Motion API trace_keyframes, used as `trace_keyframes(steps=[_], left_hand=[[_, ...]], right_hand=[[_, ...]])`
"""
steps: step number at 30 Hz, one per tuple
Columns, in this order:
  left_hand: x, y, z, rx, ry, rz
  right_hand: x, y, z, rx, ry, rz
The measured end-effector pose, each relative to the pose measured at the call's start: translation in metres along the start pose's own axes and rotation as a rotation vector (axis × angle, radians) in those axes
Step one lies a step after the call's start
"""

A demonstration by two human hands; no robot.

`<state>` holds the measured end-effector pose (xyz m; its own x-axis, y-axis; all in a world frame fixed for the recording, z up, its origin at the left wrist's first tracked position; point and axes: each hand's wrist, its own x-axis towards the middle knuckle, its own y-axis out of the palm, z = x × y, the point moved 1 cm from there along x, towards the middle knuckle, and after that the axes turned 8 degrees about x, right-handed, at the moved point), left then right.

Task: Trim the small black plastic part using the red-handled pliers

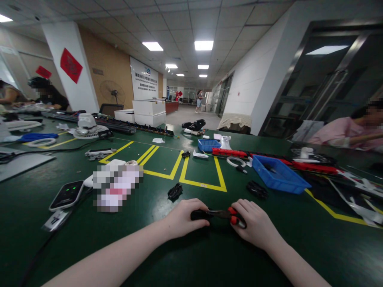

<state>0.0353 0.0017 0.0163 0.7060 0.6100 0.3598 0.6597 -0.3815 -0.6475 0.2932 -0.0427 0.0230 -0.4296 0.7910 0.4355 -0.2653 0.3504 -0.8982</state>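
Observation:
My left hand (190,217) is closed around a small black part (200,215), gripped between thumb and fingers. In my right hand (253,221) are pliers with red handles (233,218), the fingers wrapped round them. Their dark jaws (220,214) point left and meet the right end of the black part; whether they bite on it I cannot tell. Beyond my left hand lies a crumpled black piece (175,192), and a similar black bundle (256,189) lies beyond my right hand.
A blue tray (279,179) stands at the right, a smaller blue tray (208,145) farther back. Long red strips (314,166) lie behind. At the left are a black-screened device (66,195) and a cable. Yellow tape (203,185) marks the green table. Other people sit at both sides.

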Motion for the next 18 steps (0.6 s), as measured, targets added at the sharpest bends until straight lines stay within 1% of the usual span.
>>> trace_keyframes(steps=[18], left_hand=[[0.0003,-0.0006,0.0007,-0.048,-0.009,0.013]], right_hand=[[-0.0016,-0.0006,-0.0006,0.016,0.025,0.022]])
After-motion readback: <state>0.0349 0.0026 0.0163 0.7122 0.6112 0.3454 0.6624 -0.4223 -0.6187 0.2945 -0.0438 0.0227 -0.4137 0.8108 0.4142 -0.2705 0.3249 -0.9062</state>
